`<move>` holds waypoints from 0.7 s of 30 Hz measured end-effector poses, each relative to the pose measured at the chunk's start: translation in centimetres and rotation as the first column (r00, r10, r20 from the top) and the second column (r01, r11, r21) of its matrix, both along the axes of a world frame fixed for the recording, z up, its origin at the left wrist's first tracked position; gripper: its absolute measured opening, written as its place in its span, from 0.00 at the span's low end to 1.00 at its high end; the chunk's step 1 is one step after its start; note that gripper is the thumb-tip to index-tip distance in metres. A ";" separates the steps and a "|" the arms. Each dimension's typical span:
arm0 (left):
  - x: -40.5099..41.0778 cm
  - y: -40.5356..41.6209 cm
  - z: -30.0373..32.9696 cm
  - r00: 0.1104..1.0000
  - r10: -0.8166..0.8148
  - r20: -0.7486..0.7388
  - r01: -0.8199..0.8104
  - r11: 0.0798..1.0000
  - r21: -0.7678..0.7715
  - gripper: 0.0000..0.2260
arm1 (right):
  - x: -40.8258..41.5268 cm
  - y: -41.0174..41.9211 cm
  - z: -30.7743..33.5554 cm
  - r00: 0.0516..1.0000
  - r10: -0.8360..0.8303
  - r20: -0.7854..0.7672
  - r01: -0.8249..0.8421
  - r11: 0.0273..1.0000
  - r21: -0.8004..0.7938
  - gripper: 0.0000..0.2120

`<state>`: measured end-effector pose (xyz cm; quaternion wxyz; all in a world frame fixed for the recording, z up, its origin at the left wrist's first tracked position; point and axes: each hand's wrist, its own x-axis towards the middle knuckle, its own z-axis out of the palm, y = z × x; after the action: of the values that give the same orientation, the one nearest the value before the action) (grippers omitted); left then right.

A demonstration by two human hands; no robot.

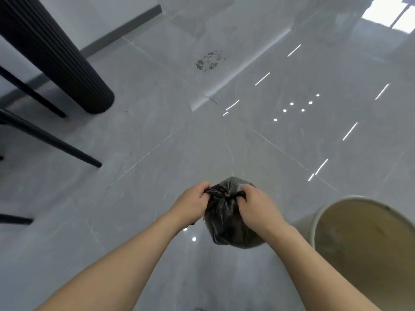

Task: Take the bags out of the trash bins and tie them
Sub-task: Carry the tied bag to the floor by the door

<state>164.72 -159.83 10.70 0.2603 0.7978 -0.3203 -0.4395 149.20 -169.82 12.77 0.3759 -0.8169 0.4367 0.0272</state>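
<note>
A filled black trash bag (226, 223) rests on the grey tiled floor in front of me. Its top is gathered into a knot between my hands. My left hand (193, 204) pinches the left end of the bag's twisted top. My right hand (256, 206) grips the right end, close against the knot. A round white trash bin (314, 223) stands at the lower right, a little apart from the bag; its inside looks tan and no bag shows in it.
A thick ribbed black table column (62, 61) and slim black chair legs (51, 140) stand at the left. A patch of dirt (208, 60) marks the glossy floor farther ahead. A grey wall base runs along the back.
</note>
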 end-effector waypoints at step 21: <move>5.8 9.5 67.5 0.916 0.388 0.100 -0.348 0.894 -0.280 0.11 | 10.9 6.2 66.9 0.973 0.033 0.230 -0.045 0.998 0.049 0.08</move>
<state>170.49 -150.31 78.18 0.4147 0.8348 -0.2362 -0.2743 160.14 -163.66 79.68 0.4449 -0.8126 0.3734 -0.0482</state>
